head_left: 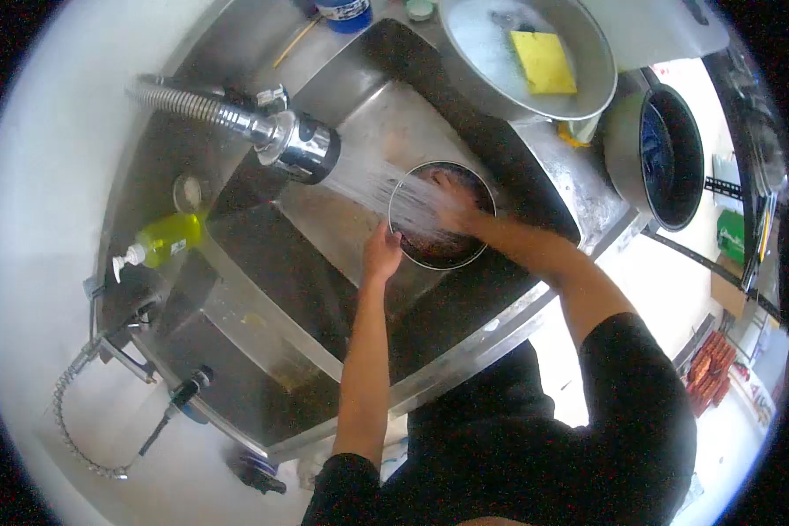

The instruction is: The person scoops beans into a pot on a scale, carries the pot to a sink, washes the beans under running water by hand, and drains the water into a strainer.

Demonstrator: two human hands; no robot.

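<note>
A round metal-rimmed bowl or pot point(444, 255) is held inside the steel sink point(412, 114), its interior dark and reddish. My left hand point(381, 252) grips its near-left rim, fingers wrapped on the edge. Inside the vessel, under the stream, is my right hand point(454, 206); spray and motion blur its fingers. Water pours in from a chrome spray faucet point(300, 147) at the upper left.
A large soapy basin point(605, 88) with a yellow sponge point(543, 63) stands at the back right, beside a dark-lined pot point(671, 158). A yellow-green soap bottle point(171, 239) lies left. A second sink compartment point(263, 329) adjoins. A blue container point(346, 13) is at the back.
</note>
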